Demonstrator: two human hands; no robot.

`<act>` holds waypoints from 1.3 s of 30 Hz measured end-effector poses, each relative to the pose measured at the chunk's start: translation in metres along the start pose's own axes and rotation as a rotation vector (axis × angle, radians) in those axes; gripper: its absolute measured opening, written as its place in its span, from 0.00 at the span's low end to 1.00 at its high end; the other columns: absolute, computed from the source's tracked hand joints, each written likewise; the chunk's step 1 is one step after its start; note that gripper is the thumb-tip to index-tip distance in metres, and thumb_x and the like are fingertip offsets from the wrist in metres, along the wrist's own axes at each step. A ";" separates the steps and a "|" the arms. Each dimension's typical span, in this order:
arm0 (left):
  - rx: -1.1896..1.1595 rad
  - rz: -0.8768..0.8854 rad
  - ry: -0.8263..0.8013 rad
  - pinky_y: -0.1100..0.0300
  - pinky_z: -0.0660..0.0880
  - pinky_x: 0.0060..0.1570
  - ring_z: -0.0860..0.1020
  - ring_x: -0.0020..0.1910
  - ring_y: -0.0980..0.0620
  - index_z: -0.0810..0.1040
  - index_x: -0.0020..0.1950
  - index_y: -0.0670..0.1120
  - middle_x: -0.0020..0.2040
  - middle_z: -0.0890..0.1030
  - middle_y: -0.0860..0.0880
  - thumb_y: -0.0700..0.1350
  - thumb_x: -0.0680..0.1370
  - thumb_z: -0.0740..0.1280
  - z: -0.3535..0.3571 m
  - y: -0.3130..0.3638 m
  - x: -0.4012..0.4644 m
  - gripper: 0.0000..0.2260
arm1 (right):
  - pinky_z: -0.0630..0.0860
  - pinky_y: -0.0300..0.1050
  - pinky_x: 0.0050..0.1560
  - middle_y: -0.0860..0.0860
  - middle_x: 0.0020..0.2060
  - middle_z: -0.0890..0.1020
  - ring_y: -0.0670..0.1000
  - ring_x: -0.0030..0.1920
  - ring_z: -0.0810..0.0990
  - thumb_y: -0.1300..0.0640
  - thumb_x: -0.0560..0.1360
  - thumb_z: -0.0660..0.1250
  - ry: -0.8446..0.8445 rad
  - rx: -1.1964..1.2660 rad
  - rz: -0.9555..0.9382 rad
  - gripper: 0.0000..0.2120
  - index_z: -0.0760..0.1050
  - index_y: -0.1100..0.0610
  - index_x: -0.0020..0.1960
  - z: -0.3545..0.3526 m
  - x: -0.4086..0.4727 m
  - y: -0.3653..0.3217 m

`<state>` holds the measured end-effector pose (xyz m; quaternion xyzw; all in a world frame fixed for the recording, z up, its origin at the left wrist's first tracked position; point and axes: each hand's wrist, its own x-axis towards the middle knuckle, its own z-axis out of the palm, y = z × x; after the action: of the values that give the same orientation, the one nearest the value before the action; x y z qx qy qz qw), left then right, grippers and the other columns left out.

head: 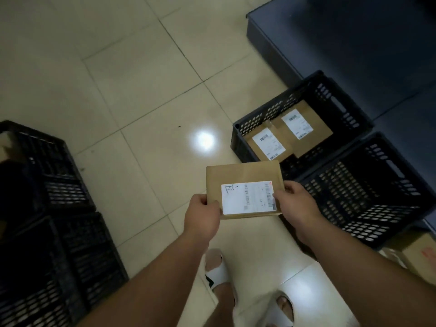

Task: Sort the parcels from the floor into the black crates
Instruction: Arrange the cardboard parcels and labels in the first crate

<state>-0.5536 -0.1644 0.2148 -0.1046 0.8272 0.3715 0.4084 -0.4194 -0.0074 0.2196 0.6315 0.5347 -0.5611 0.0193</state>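
The person is holding a flat brown cardboard parcel [243, 188] out in front of them, above the tiled floor [141, 90], with its white shipping label [247, 197] facing up. It is hanging just short of the two black crates on the right: the farther crate [330, 90] is already carrying two labelled parcels [290, 133] lying side by side, while the nearer crate [377, 185] is showing only its bare lattice bottom. More black crates [47, 208] are standing at the left in shadow.

Judging by its thin, boxy shape and the easy way it is being carried level, the parcel is probably light and fairly stiff, with plain card faces that should not be slipping much. The short side edges look like the sensible place to be taking hold, leaving the label readable.

That is how the grip is working now. The left hand [203, 213] is pinching the left edge near the lower corner, thumb on top and fingers curled beneath. The right hand [292, 204] is clamping the right edge the same way, its thumb lying over the end of the label. Both hands are closed on the parcel; neither is touching a crate.
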 end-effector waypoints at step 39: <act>0.118 -0.034 -0.102 0.64 0.74 0.28 0.78 0.43 0.56 0.74 0.59 0.53 0.49 0.81 0.55 0.43 0.76 0.63 -0.064 0.284 0.220 0.12 | 0.80 0.50 0.50 0.41 0.44 0.83 0.48 0.47 0.83 0.48 0.70 0.63 0.001 -0.097 0.122 0.12 0.77 0.43 0.53 0.105 0.180 -0.261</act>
<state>-0.8686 0.0191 0.2245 -0.0753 0.8239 0.3197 0.4618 -0.7103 0.1566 0.1995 0.6615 0.5218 -0.5321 0.0837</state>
